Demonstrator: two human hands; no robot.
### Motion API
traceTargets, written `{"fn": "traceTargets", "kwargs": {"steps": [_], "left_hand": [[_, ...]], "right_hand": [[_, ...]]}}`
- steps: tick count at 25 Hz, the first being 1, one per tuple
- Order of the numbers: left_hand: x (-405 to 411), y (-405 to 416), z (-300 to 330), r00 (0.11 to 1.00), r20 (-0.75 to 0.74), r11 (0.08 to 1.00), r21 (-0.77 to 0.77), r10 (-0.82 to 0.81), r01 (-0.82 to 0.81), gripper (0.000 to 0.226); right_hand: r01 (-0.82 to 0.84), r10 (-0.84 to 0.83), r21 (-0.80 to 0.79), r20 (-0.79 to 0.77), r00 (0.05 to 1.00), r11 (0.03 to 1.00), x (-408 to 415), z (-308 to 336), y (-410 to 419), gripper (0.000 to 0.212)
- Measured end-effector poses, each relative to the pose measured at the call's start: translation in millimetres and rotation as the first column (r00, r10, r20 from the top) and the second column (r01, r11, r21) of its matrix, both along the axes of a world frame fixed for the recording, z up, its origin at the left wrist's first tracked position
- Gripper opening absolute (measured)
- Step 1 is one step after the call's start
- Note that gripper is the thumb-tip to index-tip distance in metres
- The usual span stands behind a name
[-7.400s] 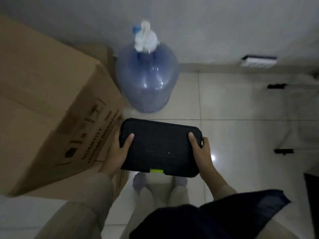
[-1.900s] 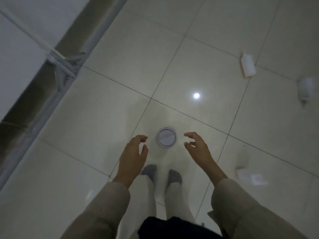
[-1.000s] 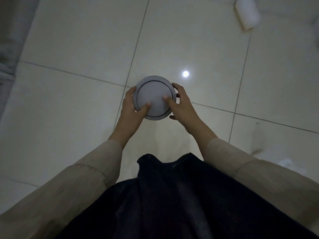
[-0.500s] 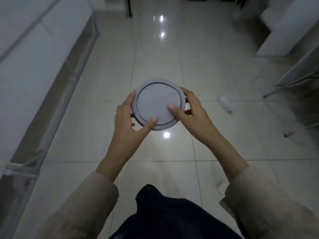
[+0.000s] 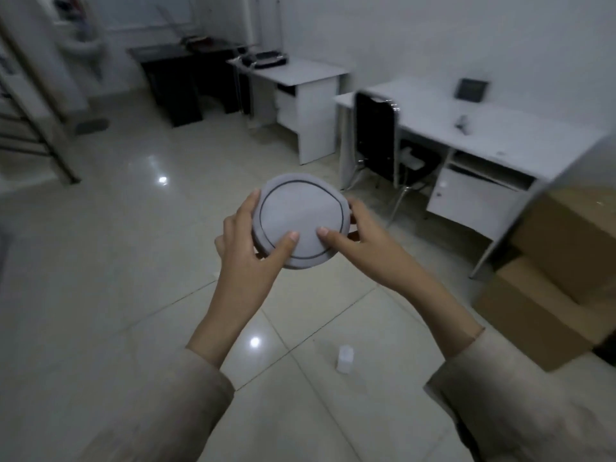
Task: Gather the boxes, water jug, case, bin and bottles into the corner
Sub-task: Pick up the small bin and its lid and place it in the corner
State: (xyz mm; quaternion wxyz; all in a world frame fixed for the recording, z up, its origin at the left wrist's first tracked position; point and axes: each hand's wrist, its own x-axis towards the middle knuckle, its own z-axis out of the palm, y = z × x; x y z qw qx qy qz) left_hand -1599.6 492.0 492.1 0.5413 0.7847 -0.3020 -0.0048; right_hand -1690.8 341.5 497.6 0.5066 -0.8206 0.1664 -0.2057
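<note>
We hold a round grey bin (image 5: 301, 225) up in front of us with both hands, its flat top face turned toward the camera and marked by a dark ring just inside its edge. Our left hand (image 5: 248, 248) wraps the bin's left side with the thumb pressed on the lower part of the top face; our right hand (image 5: 358, 241) grips the right side, its thumb also on the face — the two thumb tips lie near each other without touching. Both hands are clamped on the bin, which hangs clear above the pale tiled floor (image 5: 100, 295). Light-coloured sleeves (image 5: 160, 411) cover both forearms. On the floor below our right forearm lies a small whitish bottle (image 5: 345, 359), well apart from everything else. At the right edge of the view stand stacked cardboard boxes (image 5: 550, 288), set against the end of a white desk (image 5: 493, 141). A black chair (image 5: 376, 138) is pushed in at that desk's near side. Farther along the wall stand a second white desk (image 5: 300, 85) and a dark table (image 5: 180, 78); what lies on them is too blurred to tell. The room is dim, and ceiling lights glint off the tiles.
</note>
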Motion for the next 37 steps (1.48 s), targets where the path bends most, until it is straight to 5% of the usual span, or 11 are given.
{"fn": "traceTargets", "kwargs": {"steps": [10,17,25,37], "left_hand": [[-240.1,-242.0,6.8,0.851,-0.050,0.851,-0.099,-0.522,0.516,0.074],[-366.6,-367.0,-22.3,0.624,-0.132,0.632,-0.028,-0.770,0.774,0.067],[-457.5,-536.8,-64.3,0.407,-0.239,0.417,0.010,-0.881,0.909,0.064],[-526.7,-821.8,-91.6,0.207,-0.485,0.273,-0.069,-0.850,0.960,0.052]], "right_hand": [[0.472,-0.471,-0.020,0.033,0.881,0.881,-305.4,16.5,-177.1,0.062],[0.677,-0.750,0.402,0.036,0.660,0.616,-436.4,-23.7,-232.6,0.057],[0.758,-0.903,0.558,-0.034,0.428,0.338,-517.3,-56.9,-358.8,0.052],[0.788,-0.941,0.593,-0.142,0.307,0.167,-587.1,-72.9,-624.6,0.039]]}}
